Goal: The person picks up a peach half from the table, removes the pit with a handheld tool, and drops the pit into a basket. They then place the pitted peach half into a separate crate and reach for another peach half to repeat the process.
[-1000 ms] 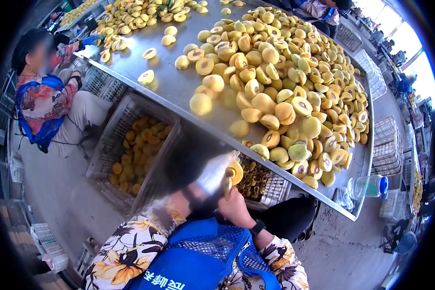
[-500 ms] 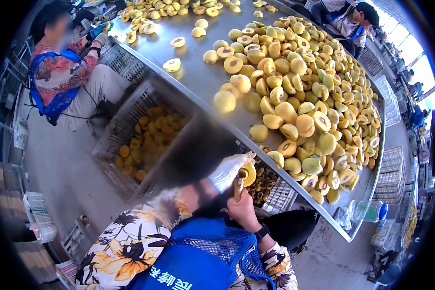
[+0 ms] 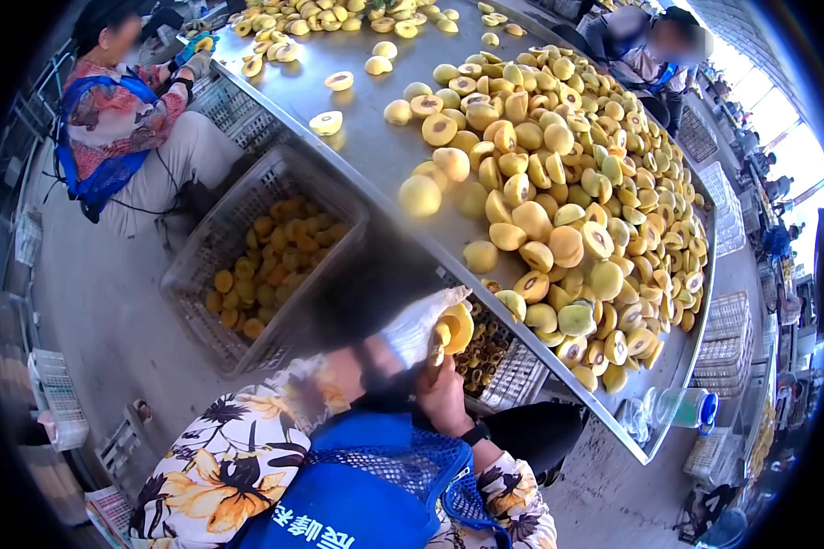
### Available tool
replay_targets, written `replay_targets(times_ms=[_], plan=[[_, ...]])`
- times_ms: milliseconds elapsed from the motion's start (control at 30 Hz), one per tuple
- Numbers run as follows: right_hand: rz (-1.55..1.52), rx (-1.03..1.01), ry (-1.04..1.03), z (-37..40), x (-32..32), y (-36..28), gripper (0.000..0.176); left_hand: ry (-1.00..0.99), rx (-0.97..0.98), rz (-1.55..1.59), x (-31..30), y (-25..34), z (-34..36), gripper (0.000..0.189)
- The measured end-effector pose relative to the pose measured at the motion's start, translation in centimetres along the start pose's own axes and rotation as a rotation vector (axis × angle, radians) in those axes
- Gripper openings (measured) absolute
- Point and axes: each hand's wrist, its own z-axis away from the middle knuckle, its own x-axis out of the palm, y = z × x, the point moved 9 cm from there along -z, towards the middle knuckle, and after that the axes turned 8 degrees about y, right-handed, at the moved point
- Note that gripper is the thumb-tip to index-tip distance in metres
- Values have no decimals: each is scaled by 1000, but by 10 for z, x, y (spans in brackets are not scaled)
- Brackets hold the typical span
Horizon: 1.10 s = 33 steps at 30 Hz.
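My left hand [image 3: 418, 322], in a white glove, is wrapped round a yellow fruit half [image 3: 459, 327]. Just below it, my right hand [image 3: 442, 395], with a dark band at the wrist, grips a small tool [image 3: 436, 355] whose upper end touches the fruit. Glove and fruit partly hide that end. Beneath the hands is a light crate [image 3: 515, 377] holding many small brown and yellow pieces. A large pile of cut fruit halves [image 3: 568, 183] lies on the metal table [image 3: 375, 137], many showing brown pits or hollows.
A crate [image 3: 188, 295] of yellow fruit halves stands on the floor at left. The table's raised edge [image 3: 558, 371] runs above my hands. A plastic bottle [image 3: 677, 407] lies at its corner. One person [image 3: 110, 128] sits at upper left, another [image 3: 636, 50] at upper right.
The view has shifted slightly, so my hands and the fruit appear a little further left. My left hand still holds the fruit half and my right hand the tool. The person at upper right has raised their head.
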Motion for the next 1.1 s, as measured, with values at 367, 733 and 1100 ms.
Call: replay_targets(times_ms=[367, 733, 1100], plan=[[-1220, 726, -417, 28, 16, -45, 8, 111, 239, -759, -1, 18, -5, 34], [-1081, 386, -167, 24, -4, -37, 14, 259, -175, 115, -29, -5, 23, 43], [-834, 523, 116, 36, -44, 15, 18, 49, -54, -193, -13, -4, 36, 40]])
